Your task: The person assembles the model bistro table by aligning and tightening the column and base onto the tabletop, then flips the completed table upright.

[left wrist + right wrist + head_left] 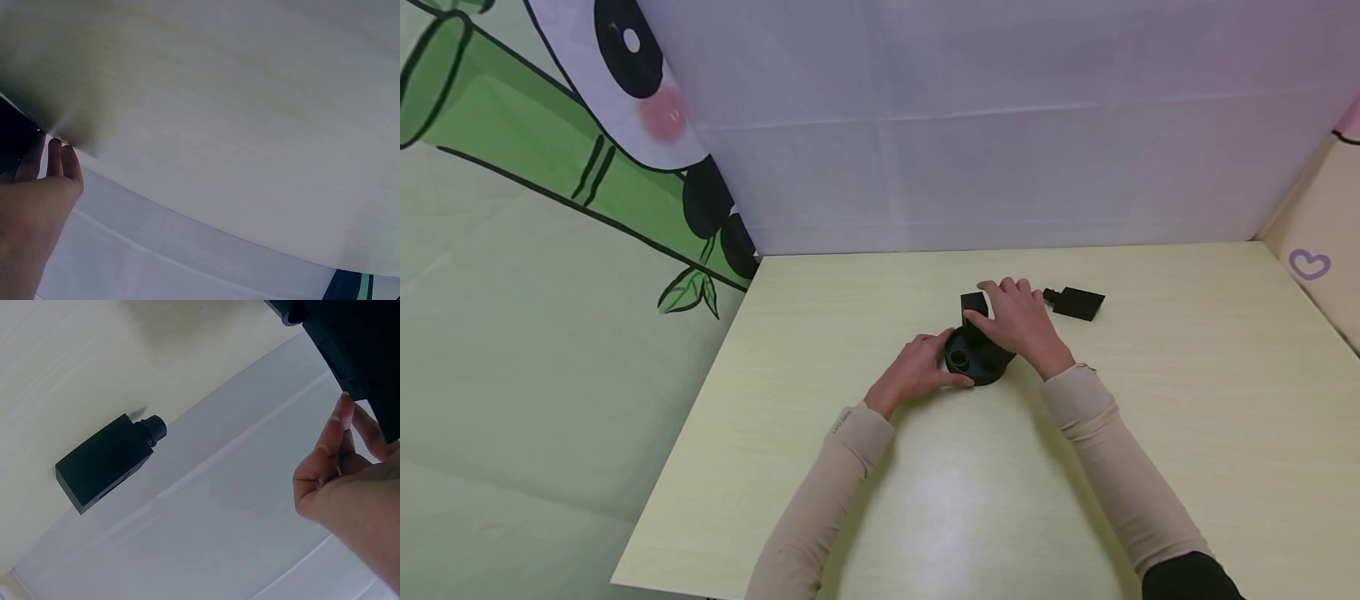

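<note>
A round black base [983, 368] with a circular hole sits on the table, and a black rectangular block [973, 303] stands upright on it. My left hand [919, 365] grips the base's rim from the left, thumb at the near side and fingers at the far side. In the left wrist view, the fingertips of that hand [53, 181] meet the dark edge. From the right, my right hand [1018, 321] holds the block between thumb and fingers. The right wrist view shows the fingertips of this hand [344, 450] at the block's lower edge.
Another black block [1077, 303] with a short round neck lies on the pale wooden table [820, 333], just right of my right hand. A lavender cloth backdrop [1000, 167] rises behind the table's far edge. Printed green cloth [550, 333] hangs at the left.
</note>
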### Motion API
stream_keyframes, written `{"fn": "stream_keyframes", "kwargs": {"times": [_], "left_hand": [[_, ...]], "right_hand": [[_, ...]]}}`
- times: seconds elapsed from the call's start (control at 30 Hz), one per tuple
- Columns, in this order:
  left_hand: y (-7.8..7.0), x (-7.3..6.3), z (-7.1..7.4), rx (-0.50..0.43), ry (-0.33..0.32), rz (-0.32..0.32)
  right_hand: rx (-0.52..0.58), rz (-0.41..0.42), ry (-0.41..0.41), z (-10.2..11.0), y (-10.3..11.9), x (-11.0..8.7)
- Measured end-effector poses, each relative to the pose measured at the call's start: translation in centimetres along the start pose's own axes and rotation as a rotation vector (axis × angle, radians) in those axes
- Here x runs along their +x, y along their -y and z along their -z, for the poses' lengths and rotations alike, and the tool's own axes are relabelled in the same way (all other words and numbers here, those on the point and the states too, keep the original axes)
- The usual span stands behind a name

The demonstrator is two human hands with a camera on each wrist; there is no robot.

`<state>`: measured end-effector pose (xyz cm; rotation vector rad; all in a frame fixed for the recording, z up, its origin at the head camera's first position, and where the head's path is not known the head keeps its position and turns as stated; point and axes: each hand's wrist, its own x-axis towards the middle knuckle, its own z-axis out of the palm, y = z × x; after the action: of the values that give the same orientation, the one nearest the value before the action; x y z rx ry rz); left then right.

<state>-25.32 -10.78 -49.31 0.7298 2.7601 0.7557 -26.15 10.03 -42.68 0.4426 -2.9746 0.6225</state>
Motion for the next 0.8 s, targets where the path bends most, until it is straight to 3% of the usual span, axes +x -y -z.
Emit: {"fn": "stream_keyframes", "kwargs": {"times": [0.8], "left_hand": [[-0.38,-0.29,0.19,-0.01,0.007,0.022]], "right_hand": [[0.013,-0.049,-0.047,-0.4,-0.24,-0.12]]}}
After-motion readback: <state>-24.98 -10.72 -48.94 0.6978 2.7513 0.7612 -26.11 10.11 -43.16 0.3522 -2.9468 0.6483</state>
